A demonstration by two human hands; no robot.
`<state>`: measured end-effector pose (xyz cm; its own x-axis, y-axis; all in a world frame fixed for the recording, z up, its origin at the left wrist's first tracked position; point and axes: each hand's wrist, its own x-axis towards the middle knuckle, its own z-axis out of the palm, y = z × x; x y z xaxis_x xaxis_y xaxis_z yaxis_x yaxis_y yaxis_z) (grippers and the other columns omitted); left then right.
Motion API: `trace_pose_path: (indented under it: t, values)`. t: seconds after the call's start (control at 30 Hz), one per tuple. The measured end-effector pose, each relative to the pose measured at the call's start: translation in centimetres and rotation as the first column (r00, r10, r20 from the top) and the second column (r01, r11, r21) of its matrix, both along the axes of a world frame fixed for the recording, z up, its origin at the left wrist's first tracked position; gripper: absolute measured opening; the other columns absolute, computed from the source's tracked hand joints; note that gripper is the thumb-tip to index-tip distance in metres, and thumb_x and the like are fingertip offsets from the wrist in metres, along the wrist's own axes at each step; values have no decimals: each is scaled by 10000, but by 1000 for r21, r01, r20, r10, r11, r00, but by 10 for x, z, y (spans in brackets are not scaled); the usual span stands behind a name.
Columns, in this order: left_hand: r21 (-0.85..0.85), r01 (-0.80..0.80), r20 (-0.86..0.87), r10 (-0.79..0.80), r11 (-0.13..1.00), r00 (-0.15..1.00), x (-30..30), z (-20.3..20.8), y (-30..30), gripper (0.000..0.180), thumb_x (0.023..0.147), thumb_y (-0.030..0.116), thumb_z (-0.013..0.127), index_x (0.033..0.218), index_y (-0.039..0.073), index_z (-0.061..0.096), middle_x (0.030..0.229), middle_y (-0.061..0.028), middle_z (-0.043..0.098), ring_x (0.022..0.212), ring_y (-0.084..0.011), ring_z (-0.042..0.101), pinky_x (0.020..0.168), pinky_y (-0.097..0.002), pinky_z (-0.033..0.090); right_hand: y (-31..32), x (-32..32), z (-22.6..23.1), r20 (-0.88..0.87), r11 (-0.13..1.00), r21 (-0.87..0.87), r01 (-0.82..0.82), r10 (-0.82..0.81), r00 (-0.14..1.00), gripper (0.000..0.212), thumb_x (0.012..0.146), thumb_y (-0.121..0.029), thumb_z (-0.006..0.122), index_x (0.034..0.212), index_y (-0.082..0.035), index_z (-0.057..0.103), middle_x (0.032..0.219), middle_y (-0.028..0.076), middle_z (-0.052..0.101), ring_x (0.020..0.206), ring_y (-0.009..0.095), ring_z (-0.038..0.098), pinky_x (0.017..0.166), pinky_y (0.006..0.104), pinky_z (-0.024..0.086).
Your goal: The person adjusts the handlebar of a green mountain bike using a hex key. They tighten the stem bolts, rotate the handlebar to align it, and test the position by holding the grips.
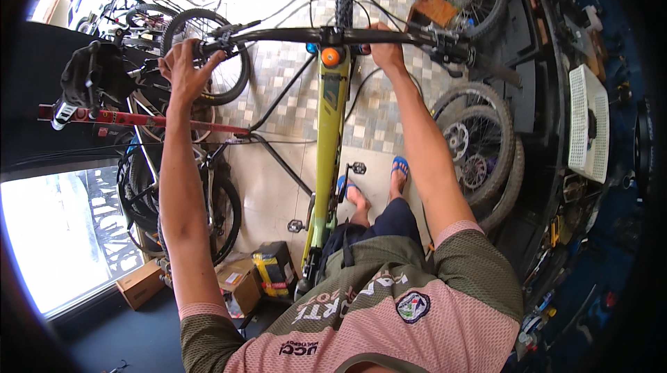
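- The bike (326, 130), yellow-green, lies before the person, its long axis running away from the body; the front wheel (344, 1) points away and the back end is near the shirt.
- Its handlebar (274, 34) runs crosswise, nearly square to the frame, with an orange cap (330, 57) just behind its middle.
- Cables loop ahead of the bar.
- On the left, a red bar (153, 120) runs crosswise toward the frame, passing under the left forearm; other bikes (135, 15) crowd that side.
- On the right, loose wheels (479, 143) lean together beside a dark bench, which bears a white basket (587, 123).
- A black and yellow box (274, 269) and a cardboard box (238, 285) sit at lower left, near the bike's back end.
- The bike's frame lies between the two hands, which are well apart.
- The left hand (184, 70) is at the bar's left end, thumb spread from the fingers; I cannot tell how firmly it grips.
- The right hand (384, 46) is at the bar just right of the middle, fingers partly hidden, so its hold cannot be told.
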<state>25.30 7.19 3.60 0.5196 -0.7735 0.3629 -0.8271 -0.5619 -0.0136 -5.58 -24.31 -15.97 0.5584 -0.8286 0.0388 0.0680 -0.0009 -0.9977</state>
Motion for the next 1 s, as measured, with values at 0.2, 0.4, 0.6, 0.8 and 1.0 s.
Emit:
trace_pose_path:
  t: [0.2, 0.4, 0.6, 0.8, 1.0]
  values:
    - [26, -2, -74, 4, 1000, 997, 12, 4, 4, 802, 885, 717, 739, 1377, 96, 617, 1301, -153, 580, 1306, -352, 489, 1196, -534, 197, 14, 3, 4, -184, 944, -326, 47, -112, 977, 161, 1102, -184, 539, 1103, -86, 667, 795, 50, 746, 681, 157, 738, 650, 325, 609]
    - [23, 30, -140, -26, 999, 990, 31, -2, 25, 821, 899, 716, 722, 1404, 82, 591, 1321, -186, 560, 1287, -374, 527, 1186, -551, 228, 40, 8, 8, -256, 957, -291, 13, -91, 962, 231, 1078, -195, 557, 1047, -53, 736, 859, 62, 793, 733, 167, 782, 695, 337, 642]
    - [102, 35, -128, -22, 994, 992, 42, 10, 34, 855, 881, 775, 685, 1462, 155, 590, 1385, -176, 582, 1389, -370, 473, 1218, -571, 176, 53, 20, -11, -278, 959, -283, -1, -81, 957, 293, 1073, -250, 596, 980, -41, 779, 871, 61, 802, 751, 167, 787, 683, 334, 641]
    - [182, 47, -147, -20, 982, 989, 30, 21, 46, 768, 843, 763, 737, 1402, 243, 656, 1387, -137, 609, 1421, -358, 437, 1214, -556, 178, 32, 21, -1, 441, 929, 341, -144, -22, 897, 205, 1008, -337, 767, 996, -144, 701, 846, 10, 730, 787, 155, 700, 759, 326, 554]
    - [40, 142, -202, -131, 989, 971, 31, 13, 49, 868, 789, 771, 793, 1405, 180, 638, 1336, -120, 622, 1332, -357, 503, 1167, -539, 261, 23, 40, 25, 562, 714, 636, -293, -168, 810, 503, 1052, -645, 601, 859, -181, 593, 638, -57, 464, 502, 79, 418, 441, 243, 314]
